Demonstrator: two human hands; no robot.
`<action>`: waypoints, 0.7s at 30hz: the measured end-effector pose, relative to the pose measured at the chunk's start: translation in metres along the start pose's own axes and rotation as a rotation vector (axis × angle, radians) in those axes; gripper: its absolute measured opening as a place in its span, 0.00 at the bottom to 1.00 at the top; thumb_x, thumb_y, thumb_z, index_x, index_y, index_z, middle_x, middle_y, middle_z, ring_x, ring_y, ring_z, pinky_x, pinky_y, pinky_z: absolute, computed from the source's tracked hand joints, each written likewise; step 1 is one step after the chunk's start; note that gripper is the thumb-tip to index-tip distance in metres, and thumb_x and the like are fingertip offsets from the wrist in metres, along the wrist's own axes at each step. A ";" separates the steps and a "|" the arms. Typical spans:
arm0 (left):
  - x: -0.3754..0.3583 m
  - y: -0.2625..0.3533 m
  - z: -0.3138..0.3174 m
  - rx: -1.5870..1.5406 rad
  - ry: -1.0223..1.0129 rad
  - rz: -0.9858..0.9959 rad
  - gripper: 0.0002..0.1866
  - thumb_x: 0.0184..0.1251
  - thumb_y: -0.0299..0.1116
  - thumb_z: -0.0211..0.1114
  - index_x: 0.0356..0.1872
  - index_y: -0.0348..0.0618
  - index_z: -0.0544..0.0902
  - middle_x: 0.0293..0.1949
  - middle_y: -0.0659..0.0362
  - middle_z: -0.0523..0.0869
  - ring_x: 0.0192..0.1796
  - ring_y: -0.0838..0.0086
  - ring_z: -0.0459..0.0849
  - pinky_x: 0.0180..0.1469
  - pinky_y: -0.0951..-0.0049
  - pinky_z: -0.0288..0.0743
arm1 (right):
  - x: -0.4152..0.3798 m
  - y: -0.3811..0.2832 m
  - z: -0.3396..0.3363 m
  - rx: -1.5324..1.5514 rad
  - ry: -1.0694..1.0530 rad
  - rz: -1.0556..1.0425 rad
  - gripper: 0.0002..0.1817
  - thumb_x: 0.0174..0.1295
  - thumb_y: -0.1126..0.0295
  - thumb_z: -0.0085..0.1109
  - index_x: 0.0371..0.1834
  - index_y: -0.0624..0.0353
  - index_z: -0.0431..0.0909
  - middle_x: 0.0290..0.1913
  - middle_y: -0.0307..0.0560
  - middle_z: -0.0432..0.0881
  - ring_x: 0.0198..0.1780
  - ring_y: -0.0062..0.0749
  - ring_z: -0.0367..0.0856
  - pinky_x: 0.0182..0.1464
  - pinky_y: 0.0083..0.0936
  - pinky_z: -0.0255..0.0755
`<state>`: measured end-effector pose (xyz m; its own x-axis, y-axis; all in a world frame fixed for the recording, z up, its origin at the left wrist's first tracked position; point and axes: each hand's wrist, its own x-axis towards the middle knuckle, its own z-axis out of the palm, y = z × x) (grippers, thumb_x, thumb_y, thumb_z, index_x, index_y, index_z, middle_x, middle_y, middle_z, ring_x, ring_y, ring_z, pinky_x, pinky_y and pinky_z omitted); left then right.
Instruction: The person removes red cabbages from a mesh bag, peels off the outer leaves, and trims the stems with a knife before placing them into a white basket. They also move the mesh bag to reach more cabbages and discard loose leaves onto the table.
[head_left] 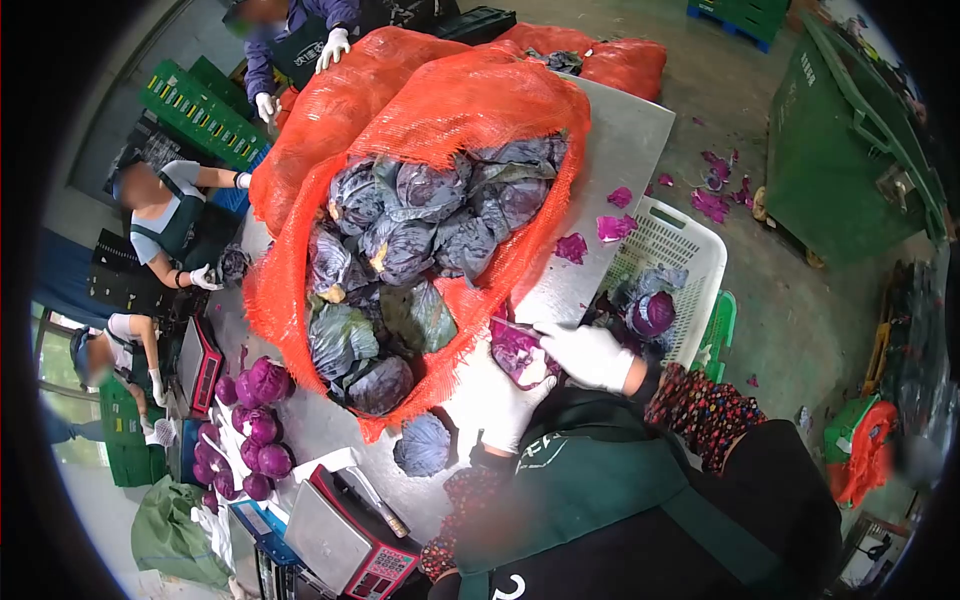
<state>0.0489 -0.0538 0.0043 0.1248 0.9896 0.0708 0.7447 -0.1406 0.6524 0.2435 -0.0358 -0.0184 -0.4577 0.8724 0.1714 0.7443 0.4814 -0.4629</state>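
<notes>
My left hand (pixel 497 400), in a white glove, holds a red cabbage (pixel 517 352) from below, its pale cut side showing near the thumb. Closed around a knife, my white-gloved right hand (pixel 588 357) is at the cabbage's right; the thin blade (pixel 513 325) lies across its top, and the handle is hidden in the glove. Just beyond is an open red mesh sack (pixel 460 105) full of dark-leaved cabbages (pixel 398 245). One loose cabbage (pixel 422 445) rests on the metal table (pixel 625 140) left of my left hand.
A white basket (pixel 705 270) with trimmed leaves stands right of the table, beside a green bin (pixel 850 150). Peeled red cabbages (pixel 262 425) and a scale (pixel 335 535) are at the left. Co-workers (pixel 165 210) stand along the far side. Purple leaf scraps (pixel 712 205) litter the floor.
</notes>
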 end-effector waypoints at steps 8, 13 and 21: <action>0.002 0.001 -0.010 0.114 0.019 0.091 0.55 0.34 0.50 0.83 0.68 0.44 0.65 0.62 0.43 0.71 0.61 0.46 0.72 0.62 0.50 0.69 | 0.011 0.005 -0.026 0.336 -0.072 0.342 0.22 0.72 0.51 0.43 0.63 0.47 0.73 0.39 0.60 0.84 0.40 0.58 0.84 0.42 0.49 0.77; 0.003 0.004 -0.014 0.098 -0.060 0.062 0.53 0.38 0.50 0.83 0.68 0.43 0.66 0.64 0.43 0.69 0.65 0.48 0.70 0.65 0.53 0.67 | 0.027 -0.002 0.008 0.119 0.167 0.371 0.19 0.65 0.52 0.55 0.53 0.48 0.77 0.31 0.54 0.84 0.32 0.50 0.85 0.33 0.44 0.77; -0.013 -0.038 -0.014 -0.566 -0.025 -0.123 0.54 0.39 0.37 0.85 0.68 0.36 0.60 0.67 0.47 0.65 0.67 0.62 0.68 0.70 0.62 0.63 | 0.008 0.055 0.011 0.006 0.037 0.551 0.28 0.64 0.46 0.56 0.57 0.56 0.69 0.35 0.55 0.85 0.33 0.51 0.85 0.34 0.45 0.78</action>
<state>0.0096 -0.0613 -0.0110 0.0805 0.9958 -0.0442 0.2886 0.0191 0.9572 0.2752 -0.0031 -0.0523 0.0166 0.9976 -0.0676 0.8659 -0.0482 -0.4980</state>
